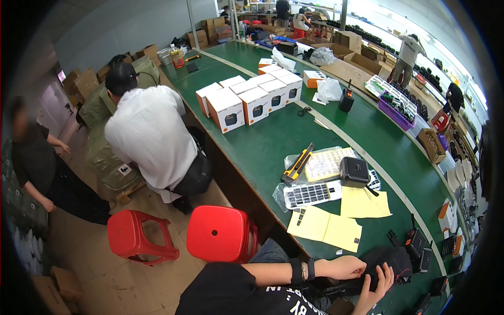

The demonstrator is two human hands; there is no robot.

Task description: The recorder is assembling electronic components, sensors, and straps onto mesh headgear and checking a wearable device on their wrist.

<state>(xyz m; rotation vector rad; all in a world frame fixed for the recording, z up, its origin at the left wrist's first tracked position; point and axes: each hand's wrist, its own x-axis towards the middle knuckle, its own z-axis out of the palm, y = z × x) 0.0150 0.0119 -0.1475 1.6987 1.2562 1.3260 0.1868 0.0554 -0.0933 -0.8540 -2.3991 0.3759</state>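
My left hand (347, 266) is curled closed at the table's near edge, a black band round its wrist. What it holds, if anything, is hidden. Close by, my right hand (375, 287) has its fingers apart in front of a soft black cloth item (391, 261), perhaps a cap or pouch. Beyond them lie yellow sheets (340, 232) with small black stickers. A sheet of black labels (307, 195), a yellow-and-black utility knife (298, 164) and a small black case (354, 171) are further up the table.
White-and-orange boxes (226, 109) stand grouped on the green table (236, 152). Black handheld devices (415, 242) sit at the right. Red stools (216, 233) are on the floor at left. A person in a white shirt (149, 131) bends beside the table; another stands behind.
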